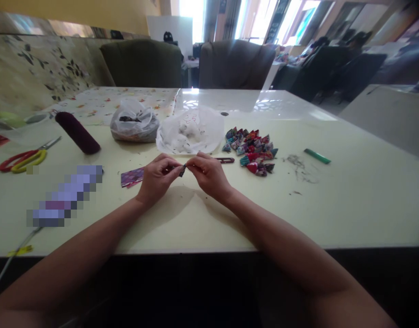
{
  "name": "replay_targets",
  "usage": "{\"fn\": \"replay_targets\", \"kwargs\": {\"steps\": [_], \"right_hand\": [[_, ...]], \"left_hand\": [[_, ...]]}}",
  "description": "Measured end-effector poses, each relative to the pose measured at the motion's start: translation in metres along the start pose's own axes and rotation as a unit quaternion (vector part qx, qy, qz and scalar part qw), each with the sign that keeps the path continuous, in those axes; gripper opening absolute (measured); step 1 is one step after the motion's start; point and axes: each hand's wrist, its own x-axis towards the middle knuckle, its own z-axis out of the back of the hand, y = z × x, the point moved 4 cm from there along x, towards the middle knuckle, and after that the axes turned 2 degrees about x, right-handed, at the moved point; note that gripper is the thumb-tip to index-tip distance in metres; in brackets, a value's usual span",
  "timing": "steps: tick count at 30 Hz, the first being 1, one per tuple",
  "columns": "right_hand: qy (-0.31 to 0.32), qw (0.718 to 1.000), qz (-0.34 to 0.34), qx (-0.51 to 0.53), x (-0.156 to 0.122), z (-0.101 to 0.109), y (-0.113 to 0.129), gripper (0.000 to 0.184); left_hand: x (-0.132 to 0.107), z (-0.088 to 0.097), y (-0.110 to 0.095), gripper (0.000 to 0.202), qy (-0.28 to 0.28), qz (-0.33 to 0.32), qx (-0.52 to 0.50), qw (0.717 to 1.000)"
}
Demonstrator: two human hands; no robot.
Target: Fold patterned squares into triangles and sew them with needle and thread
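Observation:
Between my fingertips is a small dark patterned piece of fabric (182, 171), mostly covered by the fingers. My left hand (159, 175) pinches it from one side, and my right hand (207, 175) pinches its upper edge from the other. Flat pieces of purple checked cloth (131, 176) lie on the table beside my left hand. Behind my right hand a dark brown slotted tool (226, 160) sticks out, partly hidden. Several small stuffed fabric triangles (252, 150) are gathered to the right. A white plastic bag (191, 132) with white stuffing sits just beyond both hands.
On the left are red-and-yellow scissors (23, 161), a dark purple cylinder (78, 132) and a blurred-out device (66, 196) with a cable. A knotted plastic bag (134, 125) stands behind. Rightward lie a green strip (317, 156) and thread scraps (300, 166). Chairs (235, 64) line the far side.

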Motion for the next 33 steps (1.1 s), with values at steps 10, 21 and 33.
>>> {"fn": "replay_targets", "kwargs": {"steps": [10,21,33], "right_hand": [[0.02,0.999,-0.017,0.037,0.004,0.005,-0.005,0.014],[0.057,0.995,-0.019,0.075,0.008,0.009,-0.009,0.015],[0.096,0.991,-0.013,0.098,0.01,0.014,-0.012,0.014]], "left_hand": [[0.001,-0.003,0.016,0.024,0.035,0.152,-0.188,0.97],[0.002,-0.002,0.016,0.016,0.037,0.171,-0.23,0.957],[0.002,-0.005,0.012,0.02,0.098,0.231,-0.296,0.922]]}}
